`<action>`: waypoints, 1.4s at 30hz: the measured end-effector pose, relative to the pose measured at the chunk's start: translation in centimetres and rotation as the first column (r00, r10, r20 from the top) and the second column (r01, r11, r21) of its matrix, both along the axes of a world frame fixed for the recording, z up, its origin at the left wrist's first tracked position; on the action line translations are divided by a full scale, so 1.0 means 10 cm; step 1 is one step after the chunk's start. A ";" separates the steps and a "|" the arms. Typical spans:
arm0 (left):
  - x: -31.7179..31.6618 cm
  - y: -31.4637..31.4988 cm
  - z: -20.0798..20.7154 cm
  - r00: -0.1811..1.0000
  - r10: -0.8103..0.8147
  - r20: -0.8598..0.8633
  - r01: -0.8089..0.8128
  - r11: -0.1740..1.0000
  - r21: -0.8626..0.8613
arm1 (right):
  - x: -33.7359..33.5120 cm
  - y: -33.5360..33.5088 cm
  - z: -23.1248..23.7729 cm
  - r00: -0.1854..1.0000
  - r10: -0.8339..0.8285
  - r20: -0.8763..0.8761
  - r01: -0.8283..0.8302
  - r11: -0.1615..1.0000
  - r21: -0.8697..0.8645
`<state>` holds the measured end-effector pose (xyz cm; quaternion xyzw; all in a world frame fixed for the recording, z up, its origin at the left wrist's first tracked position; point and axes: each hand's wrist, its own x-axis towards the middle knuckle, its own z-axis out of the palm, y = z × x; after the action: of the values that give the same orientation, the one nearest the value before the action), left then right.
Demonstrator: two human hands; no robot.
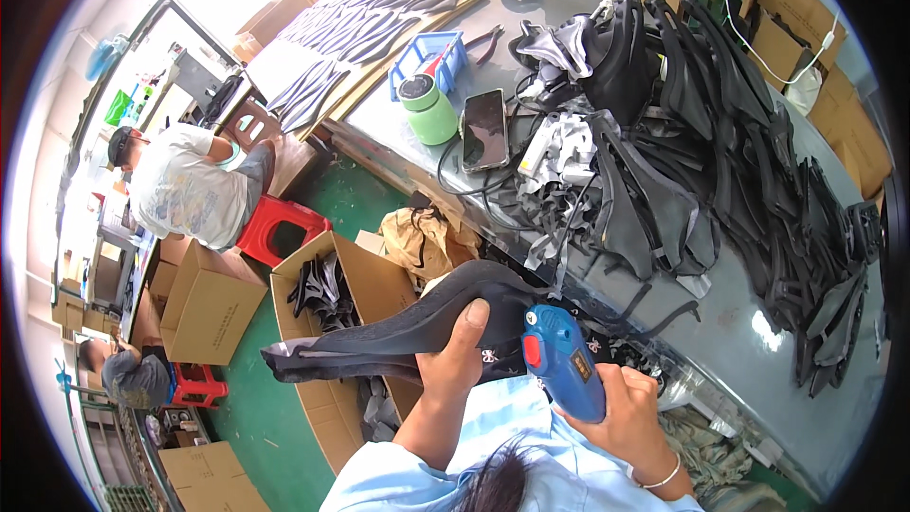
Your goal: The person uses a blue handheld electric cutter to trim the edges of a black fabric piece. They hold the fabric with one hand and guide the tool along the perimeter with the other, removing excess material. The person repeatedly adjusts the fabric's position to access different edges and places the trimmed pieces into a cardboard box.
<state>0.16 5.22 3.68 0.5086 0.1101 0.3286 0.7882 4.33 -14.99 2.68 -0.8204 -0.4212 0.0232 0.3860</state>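
My left hand [451, 360] grips a long, curved black padded fabric piece [370, 337], thumb on top and fingers underneath. The piece stretches left over an open carton, and its right end meets the head of a blue handheld power tool [566, 365]. Wrapped around that tool's body is my right hand [626, 417]; a red button shows on the tool's side. The exact contact between tool and fabric is hidden. Beyond both hands, a heap of similar black padded pieces [654, 199] covers much of the metal table [730, 341], with grey-white scraps among them.
A phone [484, 131], green bottle [427, 109], blue basket [431, 55] and pliers [485, 45] sit on the table. Flat dark pieces cover a board [417, 28] farther back. The open carton [313, 389] stands left. Two people sit farther left on red stools [282, 229].
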 end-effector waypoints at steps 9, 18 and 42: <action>0.00 0.03 -0.07 0.989 0.000 -0.150 0.028 0.982 0.186 | -0.01 0.04 0.00 0.998 0.022 -0.067 -0.017 0.998 0.066; 0.03 0.22 0.31 0.902 -0.256 -0.347 0.326 0.931 0.163 | 0.01 0.01 0.00 0.999 -0.004 0.034 0.004 1.000 -0.005; 0.16 0.19 -0.38 0.906 -0.192 -0.377 0.423 0.448 0.788 | -0.05 0.11 0.12 0.933 0.203 -0.296 -0.142 0.966 0.214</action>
<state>1.81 7.15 -0.12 0.8756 -0.0698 0.1277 0.4606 3.82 -13.87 3.88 -0.7254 -0.4248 0.1479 0.5210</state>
